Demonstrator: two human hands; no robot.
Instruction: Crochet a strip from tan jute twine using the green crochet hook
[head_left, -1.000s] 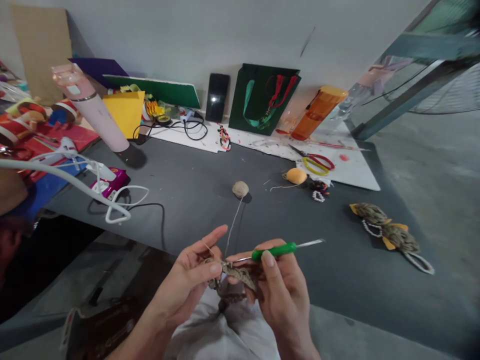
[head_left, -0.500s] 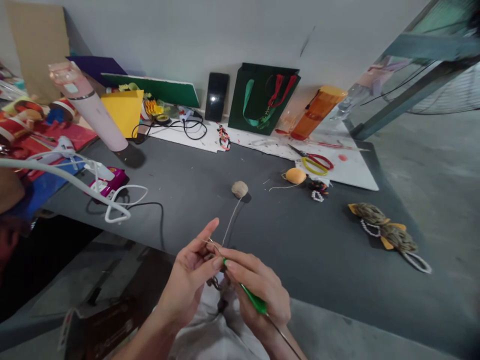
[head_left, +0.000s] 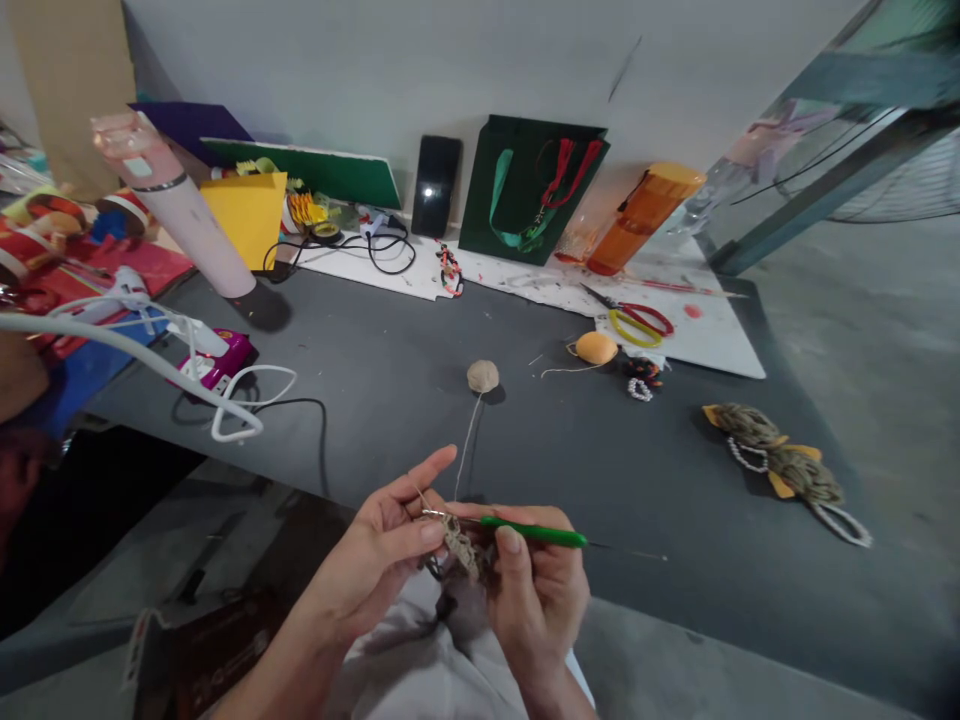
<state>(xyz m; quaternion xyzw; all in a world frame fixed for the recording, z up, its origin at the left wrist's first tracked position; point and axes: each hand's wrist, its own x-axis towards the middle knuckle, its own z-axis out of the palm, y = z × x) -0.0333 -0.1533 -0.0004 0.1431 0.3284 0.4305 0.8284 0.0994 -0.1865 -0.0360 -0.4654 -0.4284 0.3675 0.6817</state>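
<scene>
My right hand is closed around the green handle of a crochet hook, which lies nearly level and points left. Its metal tip is at a small grey-brown crocheted piece. Thumb and fingers of my left hand pinch the left side of that piece, while the index finger stretches up with yarn across it. From a beige ball of yarn on the table, a strand runs down to my hands. Part of the crocheted piece is hidden behind my fingers.
On the dark table lie scissors, an orange yarn ball and grey-brown crocheted pieces. A purple power strip with white cables is at left. A phone, green bag and orange bottle stand behind.
The crochet hook has turned from a steep slant to nearly level, and my right hand has rolled with it. More of the crocheted piece now shows between my hands.
</scene>
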